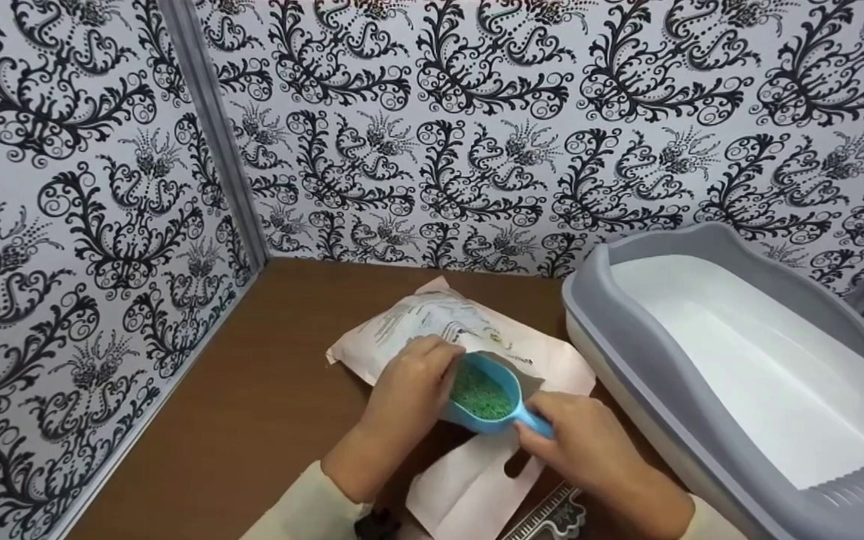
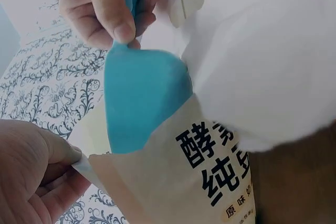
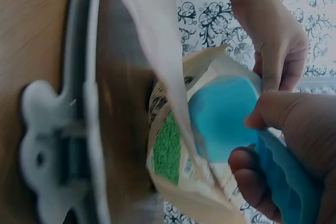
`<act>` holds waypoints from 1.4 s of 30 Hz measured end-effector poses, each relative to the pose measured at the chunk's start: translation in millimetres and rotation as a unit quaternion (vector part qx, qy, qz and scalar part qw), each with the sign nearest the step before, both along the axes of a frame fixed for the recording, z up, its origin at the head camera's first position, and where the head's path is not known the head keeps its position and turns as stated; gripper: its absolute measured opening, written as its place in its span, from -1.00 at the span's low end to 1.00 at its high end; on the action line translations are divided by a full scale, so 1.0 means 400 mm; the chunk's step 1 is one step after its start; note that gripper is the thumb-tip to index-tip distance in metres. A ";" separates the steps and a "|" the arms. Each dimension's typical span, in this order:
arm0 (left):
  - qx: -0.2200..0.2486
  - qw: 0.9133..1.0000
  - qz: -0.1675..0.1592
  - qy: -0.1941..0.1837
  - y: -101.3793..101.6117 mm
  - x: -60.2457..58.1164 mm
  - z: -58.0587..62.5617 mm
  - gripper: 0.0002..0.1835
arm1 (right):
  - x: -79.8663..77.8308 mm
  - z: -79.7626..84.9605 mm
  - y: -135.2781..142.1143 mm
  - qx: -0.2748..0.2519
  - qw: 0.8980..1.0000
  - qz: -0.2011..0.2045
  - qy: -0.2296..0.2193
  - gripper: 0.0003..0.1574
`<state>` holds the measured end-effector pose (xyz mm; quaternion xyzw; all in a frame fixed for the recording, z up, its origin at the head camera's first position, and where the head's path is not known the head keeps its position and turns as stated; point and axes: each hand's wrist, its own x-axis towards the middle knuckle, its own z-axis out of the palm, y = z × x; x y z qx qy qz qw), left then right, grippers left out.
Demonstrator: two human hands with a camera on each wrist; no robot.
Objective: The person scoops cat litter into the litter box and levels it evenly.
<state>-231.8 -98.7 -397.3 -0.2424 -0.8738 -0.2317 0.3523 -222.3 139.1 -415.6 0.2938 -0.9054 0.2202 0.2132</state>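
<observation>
A blue scoop [image 1: 518,411] holding green granules [image 1: 484,394] sits at the mouth of a pale pink paper-like bag [image 1: 552,345], which lies on the table. My right hand [image 1: 589,435] grips the scoop by its handle, thumb on top. My left hand [image 1: 409,386] pinches the edge of the bag's mouth, as the left wrist view shows; the bag [image 2: 173,182] bears dark printed characters there. In that view the scoop's bowl [image 2: 142,93] is partly inside the bag, its lower end hidden by the bag wall. A bag flap [image 1: 469,480] with a hand-hole hangs toward me.
A large litter tray [image 1: 634,322] with a grey rim and white inside stands on the right. By my right forearm lies a toothed, clip-like strip with a flower-shaped end [image 1: 563,517]. The brown table [image 1: 252,390] meets patterned walls [image 1: 432,150] behind and at left.
</observation>
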 end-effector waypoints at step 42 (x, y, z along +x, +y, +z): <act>0.009 1.000 -0.003 0.006 0.003 -0.002 -0.003 -0.92 | 0.044 0.019 0.121 -0.037 0.994 0.009 0.101 -0.72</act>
